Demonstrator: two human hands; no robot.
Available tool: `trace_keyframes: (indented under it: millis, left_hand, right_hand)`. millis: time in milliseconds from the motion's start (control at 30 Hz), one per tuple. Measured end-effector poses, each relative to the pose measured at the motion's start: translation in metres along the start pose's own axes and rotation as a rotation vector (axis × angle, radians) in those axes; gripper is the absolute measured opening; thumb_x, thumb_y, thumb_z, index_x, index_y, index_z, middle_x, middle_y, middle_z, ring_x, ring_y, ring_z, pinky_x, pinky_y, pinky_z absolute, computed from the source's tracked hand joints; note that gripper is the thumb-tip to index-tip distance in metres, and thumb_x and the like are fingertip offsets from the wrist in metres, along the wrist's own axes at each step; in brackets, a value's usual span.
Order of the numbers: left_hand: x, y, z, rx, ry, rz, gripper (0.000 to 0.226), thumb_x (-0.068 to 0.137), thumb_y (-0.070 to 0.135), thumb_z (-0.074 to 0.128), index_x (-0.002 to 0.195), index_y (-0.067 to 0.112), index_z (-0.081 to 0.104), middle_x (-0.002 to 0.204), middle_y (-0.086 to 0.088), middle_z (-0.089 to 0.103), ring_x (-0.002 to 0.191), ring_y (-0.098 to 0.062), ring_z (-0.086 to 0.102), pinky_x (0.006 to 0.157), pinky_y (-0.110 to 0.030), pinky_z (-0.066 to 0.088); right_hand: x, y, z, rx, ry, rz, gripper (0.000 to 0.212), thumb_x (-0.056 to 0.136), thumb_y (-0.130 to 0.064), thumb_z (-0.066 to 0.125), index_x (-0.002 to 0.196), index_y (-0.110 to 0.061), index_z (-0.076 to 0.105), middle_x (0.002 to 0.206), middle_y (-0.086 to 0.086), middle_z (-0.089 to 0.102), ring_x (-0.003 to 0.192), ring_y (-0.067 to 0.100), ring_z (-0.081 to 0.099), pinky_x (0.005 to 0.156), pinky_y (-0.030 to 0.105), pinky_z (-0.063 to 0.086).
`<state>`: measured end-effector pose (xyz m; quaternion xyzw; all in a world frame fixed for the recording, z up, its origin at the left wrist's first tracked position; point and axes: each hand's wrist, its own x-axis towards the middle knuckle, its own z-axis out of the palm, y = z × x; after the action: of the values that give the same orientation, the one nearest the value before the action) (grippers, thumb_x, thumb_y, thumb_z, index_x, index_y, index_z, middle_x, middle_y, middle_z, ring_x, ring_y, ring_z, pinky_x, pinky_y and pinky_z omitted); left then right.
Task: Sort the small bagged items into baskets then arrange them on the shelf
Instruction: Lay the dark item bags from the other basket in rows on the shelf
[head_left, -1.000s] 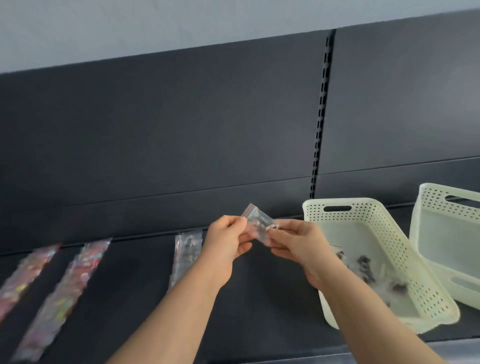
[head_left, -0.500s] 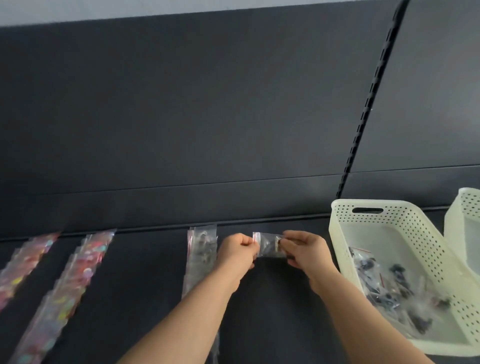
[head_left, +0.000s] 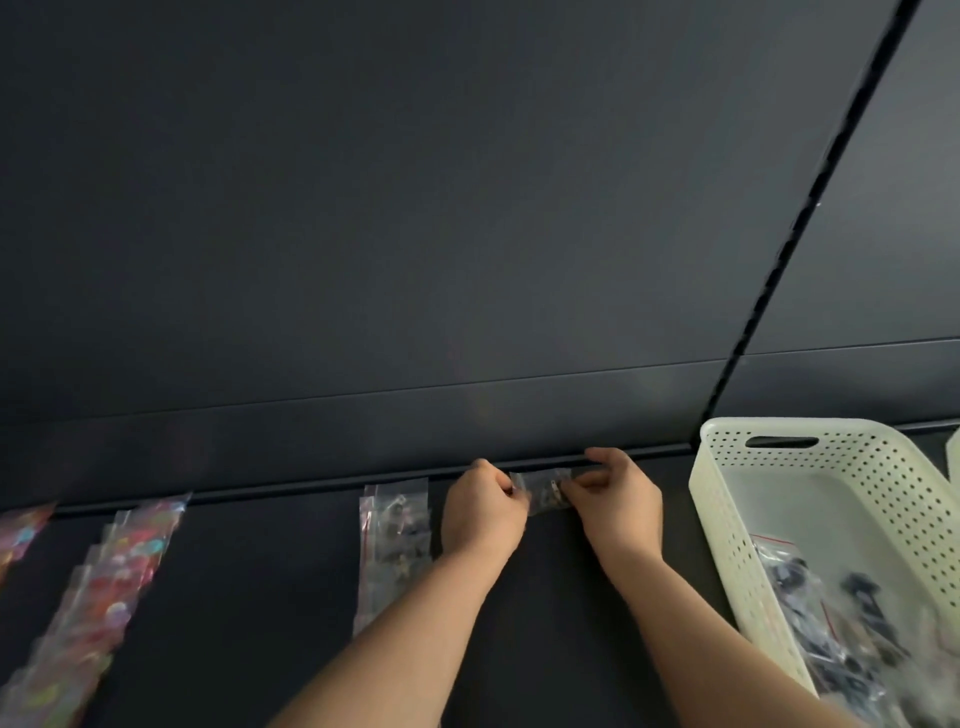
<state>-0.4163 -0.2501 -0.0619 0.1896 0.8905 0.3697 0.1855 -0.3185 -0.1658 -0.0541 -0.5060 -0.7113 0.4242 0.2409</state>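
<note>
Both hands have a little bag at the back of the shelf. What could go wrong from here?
1. The left hand sits right beside the overlapping column of clear plastic bags; pulling back could nudge it out of line.
2. The small clear zip bag is pinched only at its ends, by this hand and the right hand, so it may land crooked on the dark shelf.

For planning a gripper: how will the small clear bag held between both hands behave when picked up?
The small clear bag is probably floppy: the left hand and right hand each pinch an end, as if to keep it flat. It looks light, since pinches alone hold it. The glossy film may be slippery on the dark shelf.
</note>
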Motion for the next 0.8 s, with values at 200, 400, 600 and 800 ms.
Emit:
trace_keyframes:
  millis: [200, 400, 600, 800]
  left_hand:
    - [-0.006, 0.002, -0.003, 0.019, 0.044, 0.017, 0.022, 0.085, 0.035, 0.066, 0.084, 0.028, 0.046, 0.084, 0.0, 0.067, 0.075, -0.025, 0.068, 0.063, -0.042, 0.06]
    - [-0.028, 0.024, -0.029, 0.075, 0.026, 0.16, 0.011, 0.089, 0.033, 0.063, 0.095, 0.026, 0.057, 0.093, 0.006, 0.067, 0.091, -0.02, 0.063, 0.078, -0.034, 0.053]
    - [-0.067, 0.075, -0.019, 0.002, -0.093, 0.358, 0.006, 0.089, 0.024, 0.063, 0.09, 0.029, 0.061, 0.081, 0.015, 0.063, 0.084, -0.01, 0.063, 0.076, -0.036, 0.056]
    - [-0.105, 0.122, 0.027, 0.081, -0.227, 0.553, 0.009, 0.087, 0.021, 0.064, 0.089, 0.03, 0.064, 0.082, 0.015, 0.064, 0.086, -0.011, 0.064, 0.082, -0.036, 0.055]
  right_hand:
    - [0.0, -0.006, -0.009, -0.038, -0.004, -0.069, 0.027, 0.08, -0.014, 0.07, 0.106, -0.019, 0.065, 0.08, -0.011, 0.063, 0.078, 0.009, 0.06, 0.07, 0.019, 0.04]
    - [-0.013, -0.022, -0.056, -0.366, 0.047, -0.355, 0.022, 0.086, -0.018, 0.057, 0.103, -0.027, 0.068, 0.1, -0.006, 0.066, 0.097, 0.018, 0.06, 0.075, 0.028, 0.046]
    - [-0.03, -0.003, -0.132, -0.535, 0.212, -0.414, 0.022, 0.09, -0.018, 0.054, 0.101, -0.029, 0.069, 0.102, -0.006, 0.064, 0.104, 0.018, 0.053, 0.066, 0.031, 0.047]
    - [-0.03, 0.046, -0.2, -0.631, 0.242, -0.297, 0.024, 0.094, -0.017, 0.053, 0.109, -0.029, 0.067, 0.115, -0.007, 0.065, 0.107, 0.016, 0.055, 0.079, 0.031, 0.052]
